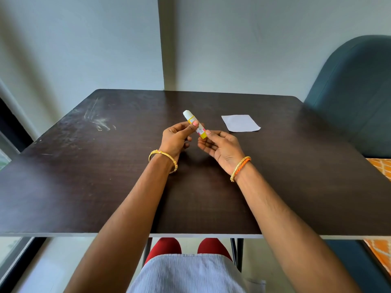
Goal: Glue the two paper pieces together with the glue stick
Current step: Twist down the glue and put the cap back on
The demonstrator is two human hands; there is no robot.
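A glue stick [193, 122] with a white cap end and a yellow labelled body is held tilted above the middle of the dark table [84, 187]. My left hand [175, 138] grips its middle with thumb and fingers. My right hand [220, 145] pinches its lower yellow end with the fingertips. A white paper piece [240, 123] lies flat on the table, to the right of and slightly beyond my hands. I see only this one paper; whether a second piece lies under it I cannot tell.
A teal upholstered chair [355, 92] stands at the table's right far corner. The wall runs right behind the table's far edge. White scuff marks [99, 121] streak the left part of the tabletop. An orange patterned fabric [380, 166] shows at the right edge.
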